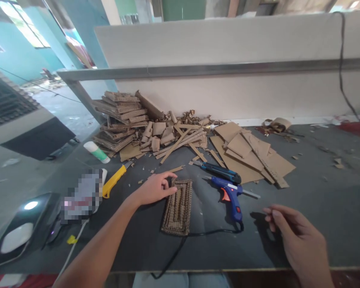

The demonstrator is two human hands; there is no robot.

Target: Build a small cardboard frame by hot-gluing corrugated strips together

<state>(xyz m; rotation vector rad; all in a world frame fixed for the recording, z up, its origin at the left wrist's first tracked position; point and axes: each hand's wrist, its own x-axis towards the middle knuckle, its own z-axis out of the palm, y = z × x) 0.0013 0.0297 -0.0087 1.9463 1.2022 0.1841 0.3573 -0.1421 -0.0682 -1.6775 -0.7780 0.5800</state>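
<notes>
A small rectangular panel of corrugated cardboard strips (177, 212), nested one inside another, lies flat on the dark table before me. My left hand (156, 188) rests at its upper left corner, thumb on the strips, index finger stretched past the top edge and other fingers loosely bent. To the right of the panel lies a blue glue gun (232, 198) with an orange trigger and a glue stick in its back. Over the table at right hovers my right hand (300, 236), thumb and fingertips drawn together; whatever they hold, if anything, is too small to make out.
Beyond the glue gun lie a blue-black utility knife (222, 172) and flat cardboard sheets (246, 152). Stacked cardboard panels (120, 120) and scraps (165, 134) fill the back left. Nearer left are a glue stick tube (96, 152), a yellow-handled cutter (115, 182) and a phone (18, 228).
</notes>
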